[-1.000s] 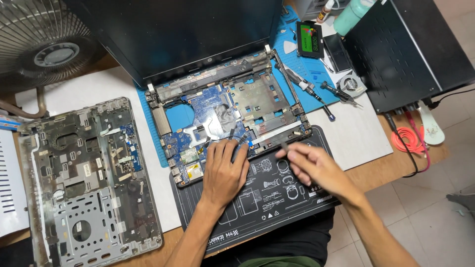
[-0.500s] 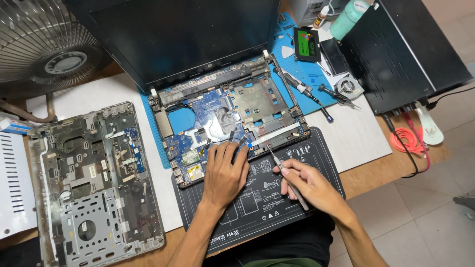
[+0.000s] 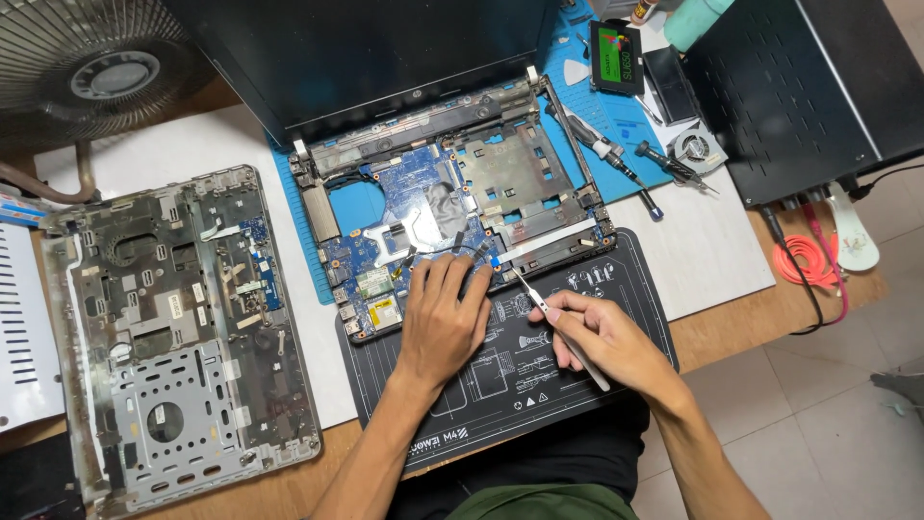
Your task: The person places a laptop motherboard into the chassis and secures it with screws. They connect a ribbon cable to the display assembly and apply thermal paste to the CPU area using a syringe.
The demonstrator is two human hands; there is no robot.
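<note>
An opened laptop base [image 3: 452, 207] with its blue circuit board exposed lies on a blue mat, its dark screen leaning back behind it. My left hand [image 3: 441, 318] rests flat on the base's front edge, fingers spread on the board. My right hand [image 3: 602, 339] holds metal tweezers [image 3: 544, 308], whose tips point up-left and reach the board's front edge near a white strip. Both hands lie over a black work mat [image 3: 539, 376].
The removed grey palm-rest frame [image 3: 178, 327] lies upside down at left. A fan [image 3: 91, 67] stands at the back left. Screwdrivers [image 3: 616, 164], a small drive [image 3: 616, 58] and a little cooling fan [image 3: 698, 149] lie at right beside a black box [image 3: 808, 77]. An orange cable [image 3: 804, 265] coils near the table edge.
My right hand has taken up the tweezers and brought their tips to the board's front edge. My left hand stays on the board. The camera has shifted slightly.
</note>
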